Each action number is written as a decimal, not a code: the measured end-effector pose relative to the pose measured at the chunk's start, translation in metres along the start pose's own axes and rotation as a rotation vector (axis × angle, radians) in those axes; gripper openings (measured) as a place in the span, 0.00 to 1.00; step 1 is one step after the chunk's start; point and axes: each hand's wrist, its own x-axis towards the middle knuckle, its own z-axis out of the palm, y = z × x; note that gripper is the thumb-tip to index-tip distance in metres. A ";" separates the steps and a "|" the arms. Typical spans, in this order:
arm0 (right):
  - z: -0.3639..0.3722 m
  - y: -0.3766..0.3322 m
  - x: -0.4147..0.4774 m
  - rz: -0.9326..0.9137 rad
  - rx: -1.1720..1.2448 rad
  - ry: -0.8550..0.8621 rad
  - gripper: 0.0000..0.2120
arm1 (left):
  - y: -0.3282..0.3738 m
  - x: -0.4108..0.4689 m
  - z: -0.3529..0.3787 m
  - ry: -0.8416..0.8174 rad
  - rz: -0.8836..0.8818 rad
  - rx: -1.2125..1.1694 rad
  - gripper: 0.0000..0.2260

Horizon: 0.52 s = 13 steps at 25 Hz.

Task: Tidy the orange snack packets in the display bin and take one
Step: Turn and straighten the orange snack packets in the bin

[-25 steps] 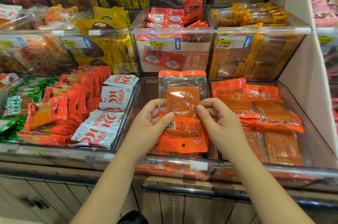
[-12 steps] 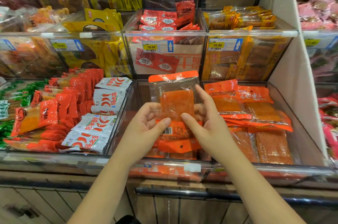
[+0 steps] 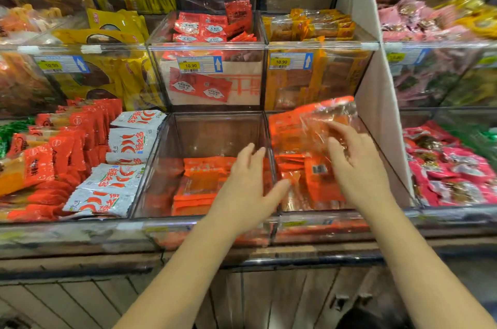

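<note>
shop: tags (image 3: 191,65) read 10.90; r hand (image 3: 357,167) touches orange packet (image 3: 321,120).

Your left hand (image 3: 247,189) and right hand (image 3: 355,167) are bare, with slim fingers and short nails. Both forearms (image 3: 183,269) are bare too, uncovered down to the bottom edge of the view. A dark shape (image 3: 363,316) low between them is too blurred to identify.
</note>
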 end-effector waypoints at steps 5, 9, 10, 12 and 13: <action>-0.026 0.034 -0.017 0.179 -0.313 -0.129 0.38 | 0.038 0.012 0.029 -0.169 -0.055 0.150 0.58; -0.026 0.037 -0.012 0.245 -0.434 -0.258 0.43 | 0.038 0.010 0.031 -0.192 -0.087 0.150 0.62; -0.024 0.037 -0.012 0.232 -0.503 -0.259 0.42 | 0.039 0.010 0.031 -0.199 -0.091 0.152 0.62; -0.022 0.036 -0.010 0.137 -0.671 -0.228 0.39 | 0.041 0.010 0.031 -0.203 -0.102 0.165 0.62; -0.021 0.034 -0.008 0.106 -0.695 -0.230 0.38 | 0.042 0.011 0.031 -0.202 -0.105 0.171 0.61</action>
